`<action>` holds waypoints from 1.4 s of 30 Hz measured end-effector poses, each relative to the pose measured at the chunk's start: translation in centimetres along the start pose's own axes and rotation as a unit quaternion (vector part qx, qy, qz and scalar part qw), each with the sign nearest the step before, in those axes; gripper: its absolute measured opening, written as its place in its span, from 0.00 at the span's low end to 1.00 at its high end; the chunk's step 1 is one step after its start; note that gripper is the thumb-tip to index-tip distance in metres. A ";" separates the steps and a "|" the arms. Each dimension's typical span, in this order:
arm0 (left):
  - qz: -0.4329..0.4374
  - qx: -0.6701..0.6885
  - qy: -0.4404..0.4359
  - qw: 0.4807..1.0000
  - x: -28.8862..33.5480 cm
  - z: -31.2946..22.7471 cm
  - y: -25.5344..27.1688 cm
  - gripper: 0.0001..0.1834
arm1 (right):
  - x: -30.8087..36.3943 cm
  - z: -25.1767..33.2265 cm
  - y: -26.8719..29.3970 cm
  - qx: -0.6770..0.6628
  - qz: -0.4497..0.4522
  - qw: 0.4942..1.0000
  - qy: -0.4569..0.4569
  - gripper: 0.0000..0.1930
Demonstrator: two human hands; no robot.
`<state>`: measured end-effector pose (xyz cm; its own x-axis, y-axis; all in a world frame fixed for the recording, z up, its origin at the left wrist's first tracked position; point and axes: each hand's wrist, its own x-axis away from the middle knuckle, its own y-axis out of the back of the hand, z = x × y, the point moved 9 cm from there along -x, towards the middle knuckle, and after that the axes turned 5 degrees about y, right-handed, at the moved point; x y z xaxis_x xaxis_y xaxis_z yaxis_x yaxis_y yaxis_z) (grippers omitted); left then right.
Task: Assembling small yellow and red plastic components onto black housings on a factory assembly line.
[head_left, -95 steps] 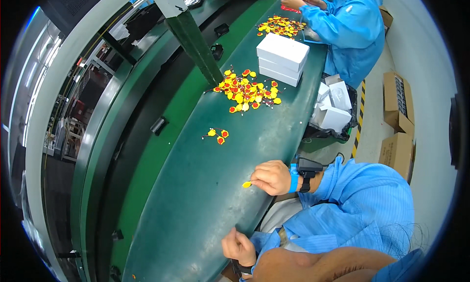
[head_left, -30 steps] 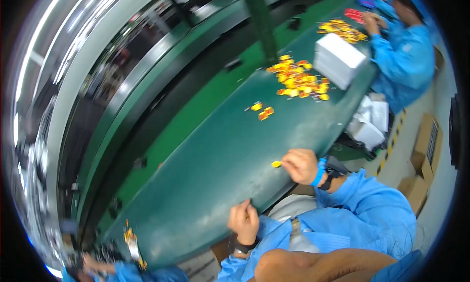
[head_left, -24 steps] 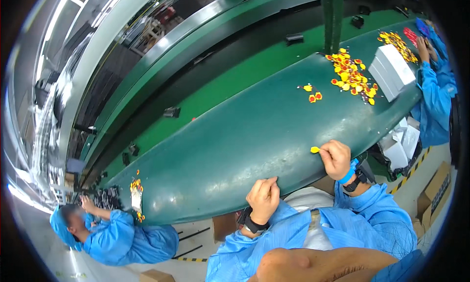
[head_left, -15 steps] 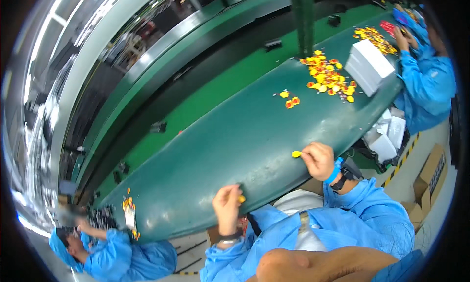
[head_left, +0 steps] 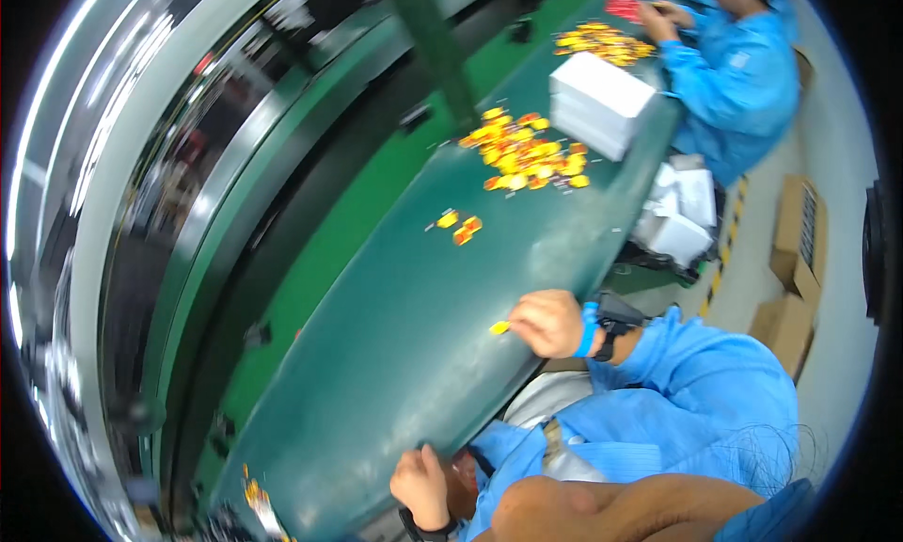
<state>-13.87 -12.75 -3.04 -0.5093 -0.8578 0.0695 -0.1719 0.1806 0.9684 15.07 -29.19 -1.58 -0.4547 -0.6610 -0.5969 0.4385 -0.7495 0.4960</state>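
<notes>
Yellow piece (head_left: pixel 499 327), one, pinched by right hand (head_left: pixel 548 323), left hand (head_left: pixel 420 486) curled, grip unclear, three pieces (head_left: pixel 470 225) beyond

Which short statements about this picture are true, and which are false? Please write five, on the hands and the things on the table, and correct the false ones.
1. The right hand holds a small yellow part at its fingertips. True.
2. The left hand wears the blue wristband. False: it is on the right wrist; the left wrist has a black band.
3. White boxes stand beside the nearer pile of yellow-and-red parts. True.
4. Six parts lie in the small group apart from that pile. False: there are three.
5. The co-worker at upper right wears blue. True.
</notes>
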 end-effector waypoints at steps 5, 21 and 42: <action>-0.143 0.071 -0.041 0.986 1.4 -0.8 -0.8 0.16 | 0.3 0.2 -1.1 -0.005 0.016 1.000 0.023 0.05; -0.255 0.131 -0.108 0.952 0.7 -2.2 0.4 0.17 | -0.2 0.2 -0.8 0.005 0.020 1.000 0.006 0.04; -0.251 0.188 -0.049 0.948 0.0 2.4 -3.4 0.16 | 1.5 -6.2 0.6 -0.213 -0.110 0.945 -0.225 0.04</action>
<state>-15.30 -12.20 -6.93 -0.3567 -0.8353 -0.4184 -0.6928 -0.0640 0.7183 19.51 -30.42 -6.06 -0.8121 -0.5118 -0.2803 0.5238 -0.8511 0.0365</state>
